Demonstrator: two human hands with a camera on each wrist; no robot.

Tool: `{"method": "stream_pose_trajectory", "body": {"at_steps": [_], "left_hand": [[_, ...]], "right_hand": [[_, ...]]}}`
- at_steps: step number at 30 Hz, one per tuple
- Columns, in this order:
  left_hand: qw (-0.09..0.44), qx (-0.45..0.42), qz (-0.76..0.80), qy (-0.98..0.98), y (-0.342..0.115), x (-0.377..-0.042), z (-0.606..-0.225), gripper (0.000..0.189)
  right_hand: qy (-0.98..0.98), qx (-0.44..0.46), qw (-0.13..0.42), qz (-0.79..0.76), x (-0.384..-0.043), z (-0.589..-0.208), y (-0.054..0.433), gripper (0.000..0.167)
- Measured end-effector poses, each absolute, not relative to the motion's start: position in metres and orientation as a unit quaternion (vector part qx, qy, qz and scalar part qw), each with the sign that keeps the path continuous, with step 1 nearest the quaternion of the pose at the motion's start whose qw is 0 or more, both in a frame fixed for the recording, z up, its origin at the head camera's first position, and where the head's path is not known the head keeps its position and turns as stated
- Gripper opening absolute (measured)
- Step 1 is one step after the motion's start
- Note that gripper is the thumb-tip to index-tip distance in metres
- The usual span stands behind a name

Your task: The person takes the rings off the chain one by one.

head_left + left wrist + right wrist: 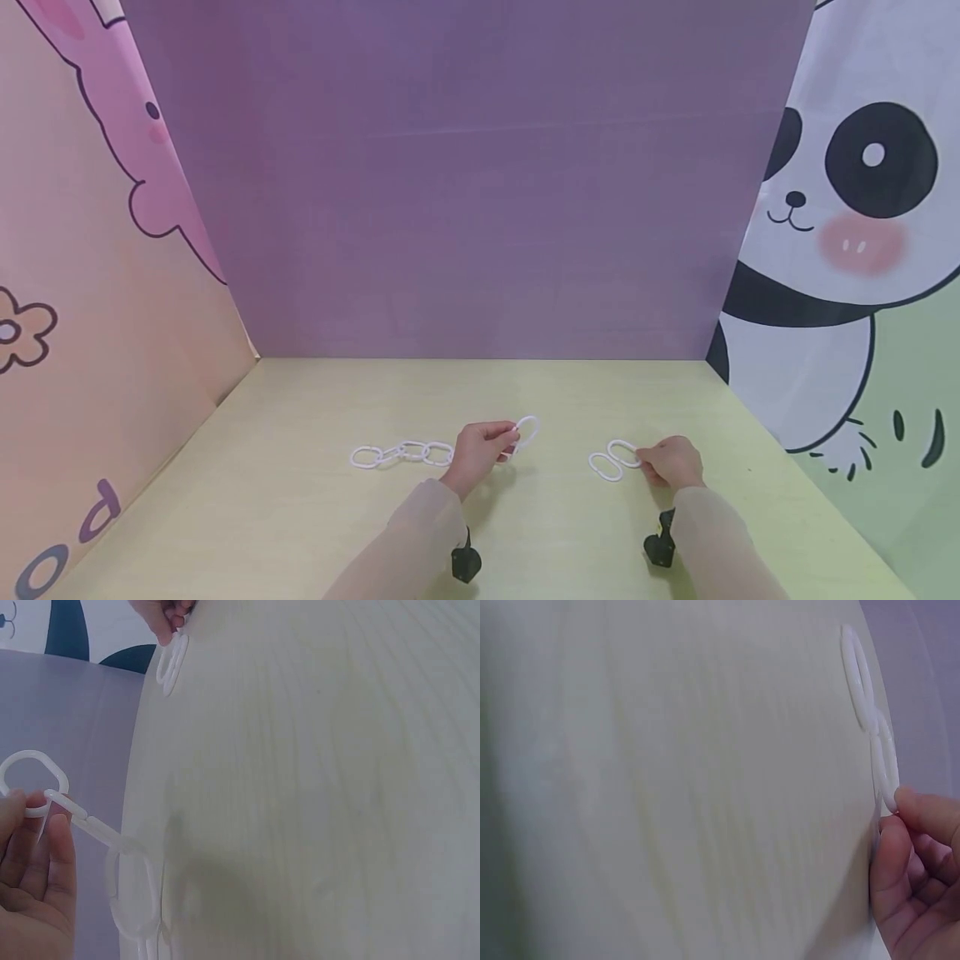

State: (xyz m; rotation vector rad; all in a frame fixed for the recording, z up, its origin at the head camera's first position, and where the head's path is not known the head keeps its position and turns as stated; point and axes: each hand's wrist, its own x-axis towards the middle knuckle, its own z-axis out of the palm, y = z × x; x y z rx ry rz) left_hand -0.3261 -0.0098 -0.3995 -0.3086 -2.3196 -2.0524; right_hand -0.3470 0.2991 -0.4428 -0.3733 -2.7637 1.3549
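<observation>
Left grip [476, 457] pinches white chain [402, 451] near right end, remainder trailing left on tabletop [300, 533]; right grip [675, 462] pinches farther link [610, 448]. If we slacken, chain could drop; hasty right pull could drag nearer link [597, 473], seemingly touching.

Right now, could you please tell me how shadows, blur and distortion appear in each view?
Head view: even light, a soft shadow on the table below the left hand; left wrist view: hazy, the chain looking pale, the table edge bowed; right wrist view: also hazy, a dark, blurred band along the left side, a shadow beside the right hand.
</observation>
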Motion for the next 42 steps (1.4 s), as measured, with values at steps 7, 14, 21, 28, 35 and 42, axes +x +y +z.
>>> {"method": "stream_pose_trajectory", "body": {"at_steps": [7,14,21,28,35,42], "left_hand": [[0.021,-0.109,-0.656,-0.747,-0.010,-0.308,-0.381,0.018],[0.012,-0.102,-0.658,-0.746,-0.008,-0.327,-0.398,0.018],[0.012,-0.107,-0.665,-0.739,-0.008,-0.342,-0.416,0.019],[0.011,-0.106,-0.666,-0.738,-0.008,-0.339,-0.413,0.019],[0.014,-0.100,-0.660,-0.745,-0.008,-0.343,-0.416,0.018],[0.014,-0.101,-0.663,-0.742,-0.009,-0.340,-0.414,0.018]], "right_hand": [[-0.883,-0.123,0.012,0.452,-0.345,-0.440,0.301,0.022],[-0.891,-0.112,0.010,0.441,-0.347,-0.436,0.300,0.026],[-0.886,-0.080,0.043,0.455,-0.352,-0.429,0.289,0.025],[-0.863,-0.056,0.055,0.498,-0.352,-0.413,0.269,0.026],[-0.852,-0.052,0.061,0.517,-0.352,-0.404,0.254,0.022],[-0.839,-0.043,0.067,0.537,-0.355,-0.399,0.243,0.020]]}}
